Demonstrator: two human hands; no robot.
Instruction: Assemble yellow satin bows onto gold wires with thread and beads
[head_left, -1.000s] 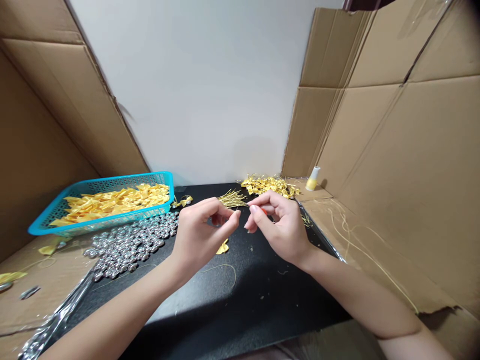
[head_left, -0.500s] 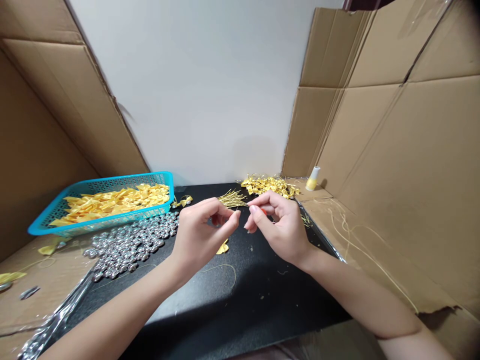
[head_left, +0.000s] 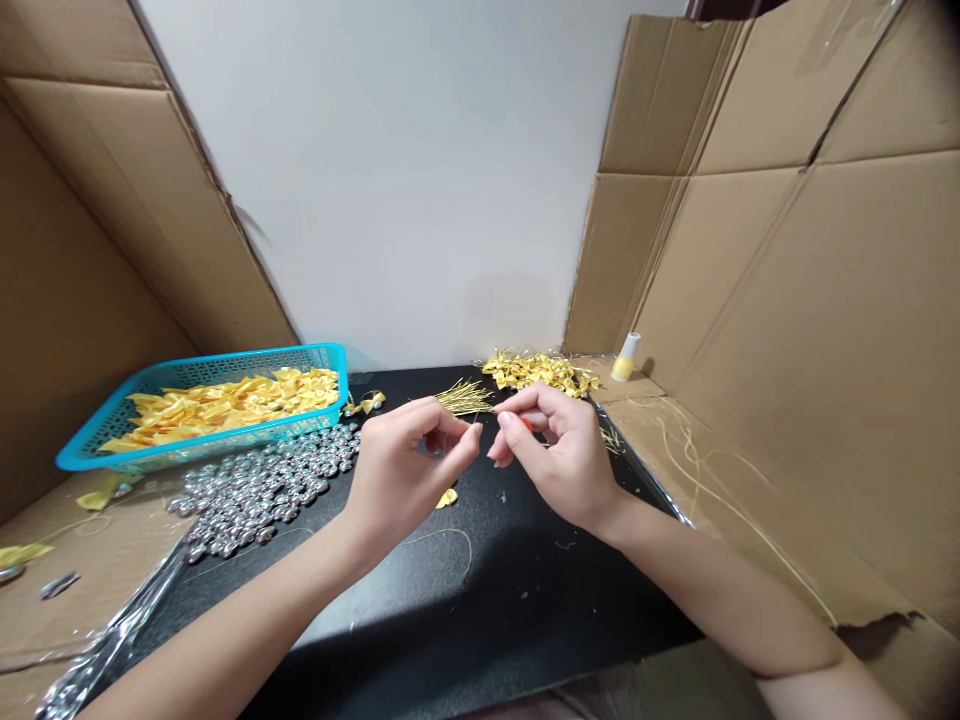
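Observation:
My left hand [head_left: 409, 465] is raised over the black mat [head_left: 525, 600], thumb and forefinger pinched together; what lies between the tips is too small to name. My right hand [head_left: 562, 450] faces it a short way to the right, also pinching, with a bit of orange showing among its fingers. The fingertips of the two hands are apart. Behind them lies a bundle of gold stems [head_left: 463, 397]. Beneath my left hand a yellow bow piece [head_left: 448, 497] rests on the mat, and a thin thread [head_left: 469, 545] curls nearer to me.
A blue basket [head_left: 82, 452] of yellow bows stands at the left, with silver beads [head_left: 262, 490] before it. Yellow bows with gold ties [head_left: 540, 370] are heaped at the back. A thread spool [head_left: 625, 358] stands at right. Cardboard walls [head_left: 825, 300] flank the mat.

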